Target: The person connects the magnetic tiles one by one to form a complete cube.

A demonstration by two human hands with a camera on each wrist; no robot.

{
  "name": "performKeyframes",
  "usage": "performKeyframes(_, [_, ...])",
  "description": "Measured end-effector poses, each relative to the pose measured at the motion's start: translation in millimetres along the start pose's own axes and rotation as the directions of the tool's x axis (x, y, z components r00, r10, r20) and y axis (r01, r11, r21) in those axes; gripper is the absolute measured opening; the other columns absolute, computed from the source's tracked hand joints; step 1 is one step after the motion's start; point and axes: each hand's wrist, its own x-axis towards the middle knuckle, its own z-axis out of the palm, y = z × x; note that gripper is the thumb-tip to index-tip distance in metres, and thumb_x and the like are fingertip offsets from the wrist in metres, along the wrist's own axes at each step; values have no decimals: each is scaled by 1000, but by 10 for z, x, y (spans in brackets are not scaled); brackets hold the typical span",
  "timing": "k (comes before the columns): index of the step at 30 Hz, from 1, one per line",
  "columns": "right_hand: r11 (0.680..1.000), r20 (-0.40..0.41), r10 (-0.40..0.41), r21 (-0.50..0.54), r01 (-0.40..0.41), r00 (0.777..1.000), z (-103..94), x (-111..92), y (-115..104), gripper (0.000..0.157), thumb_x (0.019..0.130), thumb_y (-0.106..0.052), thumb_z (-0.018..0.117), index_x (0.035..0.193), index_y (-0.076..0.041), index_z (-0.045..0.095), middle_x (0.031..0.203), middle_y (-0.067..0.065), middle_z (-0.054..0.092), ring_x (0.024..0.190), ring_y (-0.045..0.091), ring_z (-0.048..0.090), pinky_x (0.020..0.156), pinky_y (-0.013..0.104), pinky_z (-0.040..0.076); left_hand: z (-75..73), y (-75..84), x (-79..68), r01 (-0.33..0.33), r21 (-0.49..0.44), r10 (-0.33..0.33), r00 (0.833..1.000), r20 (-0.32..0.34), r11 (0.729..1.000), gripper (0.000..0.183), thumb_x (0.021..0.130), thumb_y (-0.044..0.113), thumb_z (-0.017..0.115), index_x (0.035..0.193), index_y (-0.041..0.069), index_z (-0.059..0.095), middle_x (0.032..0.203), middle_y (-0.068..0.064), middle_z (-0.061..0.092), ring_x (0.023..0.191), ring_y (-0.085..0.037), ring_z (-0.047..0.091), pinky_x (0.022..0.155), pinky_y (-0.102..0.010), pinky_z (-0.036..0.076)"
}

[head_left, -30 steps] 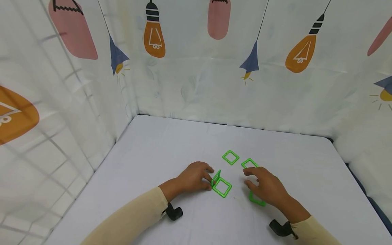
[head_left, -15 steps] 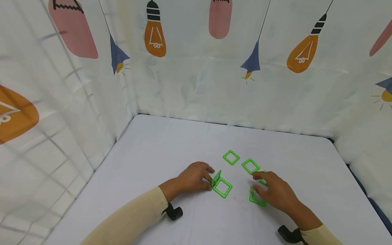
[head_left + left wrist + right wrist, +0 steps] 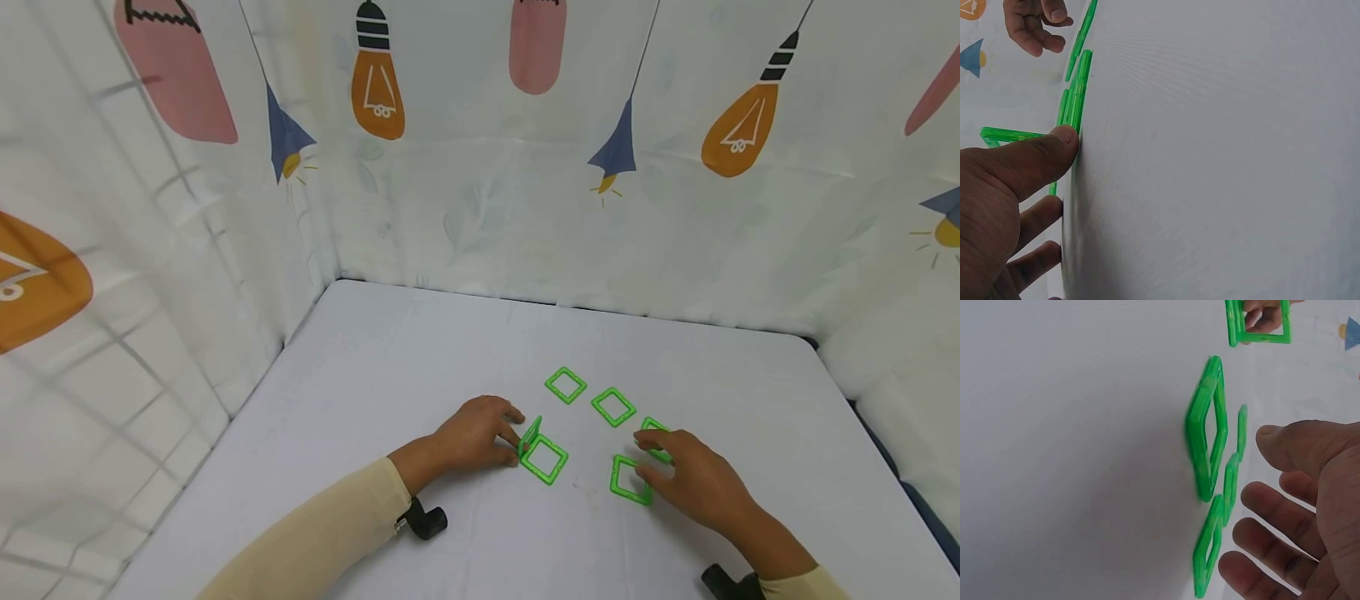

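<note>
From where I stand, at the left of the white-covered table (image 3: 420, 350), the left hand (image 3: 480, 433) has its thumb and finger pinched, barely parted, on the low corner of an upright green square (image 3: 531, 434). I'd guess it is held there because it would tip unsupported, standing on one thin edge. Just to its right, touching its foot, a flat green square (image 3: 558, 470) lies on the cloth, likely a base for it.

Further right come the loose frames, lying flat and spaced out, probably so each can be reached on its own: the farthest square (image 3: 577, 395), then the second square (image 3: 626, 418) just nearer, then the near square (image 3: 630, 497), and behind the fingers a half-hidden square (image 3: 657, 423). Over those last two hangs the right hand (image 3: 693, 479), thumb and fingers well apart and softly bent, with nothing in its grasp; as far as I can tell it touches neither.

Counting left to right: one hand, one standing square, one flat square against it, four separate flat squares, one more hand. That makes six green squares and two hands.
</note>
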Motion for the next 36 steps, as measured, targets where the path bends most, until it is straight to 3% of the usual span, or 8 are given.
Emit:
performKeyframes(11, [999,46,37,9,-37,998,11,-66,81,47,83,-28,86,125,-17,71,110,-3,69,93,20,65,69,37,55,-4,-8,14,-5,-24,5,1000,-2,1000,21,86,28,85,105,18,83,132,0,64,131,-22,52,114,-43,38])
performKeyframes(24, [999,53,37,-6,-37,998,54,-151,114,50,80,-28,89,126,-17,71,115,-1,69,110,26,65,80,47,57,12,-18,13,10,-23,-9,1000,4,1000,22,86,30,85,105,20,83,133,3,64,131,-20,52,114,-40,36])
performKeyframes(36, [999,48,40,-27,-39,998,101,-165,110,53,76,-23,91,125,-15,72,116,1,69,113,28,64,85,50,56,16,-28,17,1,-29,-1,1000,3,1000,22,86,29,85,105,19,83,132,2,64,131,-20,52,114,-40,37])
